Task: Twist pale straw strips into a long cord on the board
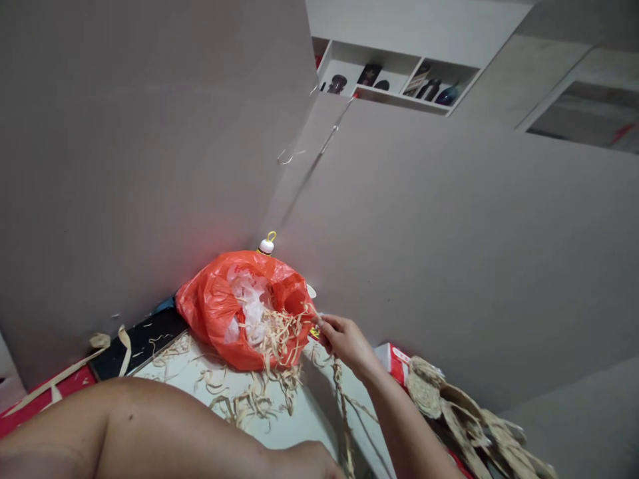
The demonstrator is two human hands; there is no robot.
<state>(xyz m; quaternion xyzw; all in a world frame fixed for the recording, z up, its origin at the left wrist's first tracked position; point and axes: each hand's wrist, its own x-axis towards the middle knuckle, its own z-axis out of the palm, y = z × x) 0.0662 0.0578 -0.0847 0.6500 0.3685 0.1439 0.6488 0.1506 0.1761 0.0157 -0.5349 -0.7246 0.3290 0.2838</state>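
An orange plastic bag (219, 306) lies in the wall corner, open towards me, with pale straw strips (274, 332) and white plastic spilling out of it. My right hand (344, 340) reaches to the bag's mouth, its fingers pinched together on some of the straw strips. A braided straw strand (343, 412) runs from below that hand down towards the bottom edge. My left arm crosses the foreground. Only the back of my left hand (309, 466) shows at the bottom edge, close to the braid, with its fingers hidden.
Loose straw (249, 396) litters the pale surface in front of the bag. Woven straw coils (424, 389) and a red box (394, 356) lie at the right. A black board (144, 336) lies at the left. A small white lamp (266, 245) stands behind the bag.
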